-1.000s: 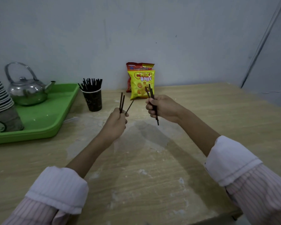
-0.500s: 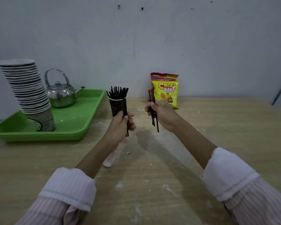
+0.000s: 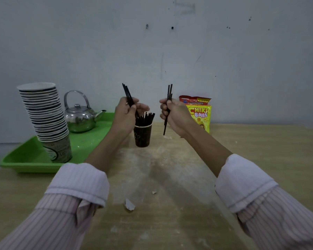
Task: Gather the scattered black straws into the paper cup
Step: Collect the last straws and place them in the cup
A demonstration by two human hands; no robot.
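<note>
Holding both hands raised above the bench (image 3: 170,177), apart from each other, in front of a grey wall.

Clenching the left hand (image 3: 125,114) round a few black straws, the left bundle (image 3: 127,92). Carrying it on a leaning axis, with the top ends pointing up and a little to the left. Slanting the lower ends down to the right, toward the mouth of the paper cup (image 3: 143,137). Losing sight of those ends against the dark straws there, so not telling whether they are inside the rim.

Clenching the right hand (image 3: 175,116) round a second lot, the right bundle (image 3: 169,92). Holding it almost upright, tips pointing straight up. Letting the lower ends poke out below the fist, angling slightly left and hanging clear of the bench.

Finding the paper cup standing upright on the bench, low between the two hands and just right of the left wrist. Finding it dark, pale at the rim and packed with cup straws (image 3: 147,117), these standing on end and fanning up and a little to the right.

Finding a green tray (image 3: 25,159) at the left of the bench, carrying a leaning stack of cups (image 3: 45,114) and a shiny kettle (image 3: 79,118). Finding a yellow snack bag (image 3: 201,116) upright against the wall, just behind the right hand. Finding a torn paper scrap (image 3: 129,204) lying on the bench nearer the camera.
</note>
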